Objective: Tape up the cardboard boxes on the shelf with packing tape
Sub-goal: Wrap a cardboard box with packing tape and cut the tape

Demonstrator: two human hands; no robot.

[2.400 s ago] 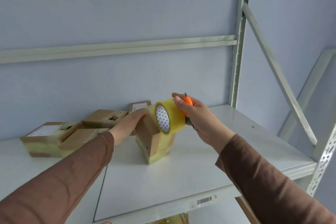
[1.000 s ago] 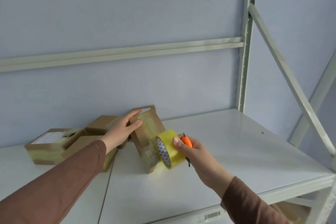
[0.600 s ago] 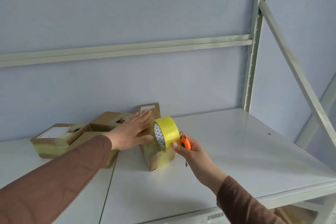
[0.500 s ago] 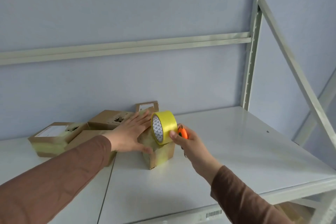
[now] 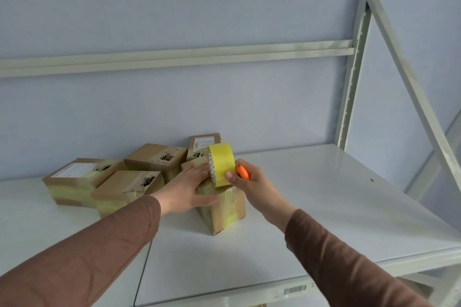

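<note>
My left hand (image 5: 185, 188) lies flat on the small brown cardboard box (image 5: 220, 203) mid-shelf, fingers straight. My right hand (image 5: 252, 185) pinches the yellow packing tape roll (image 5: 221, 164) and an orange cutter (image 5: 242, 173). If my flat hand slips, the box could tip and the tape wrinkle.

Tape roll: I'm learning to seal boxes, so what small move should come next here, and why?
Probably draw the tape roll further across the top of the box. The right hand holds the roll on its top edge, the left hand lies flat on the box steadying it, and tape already covers its near side.
</note>
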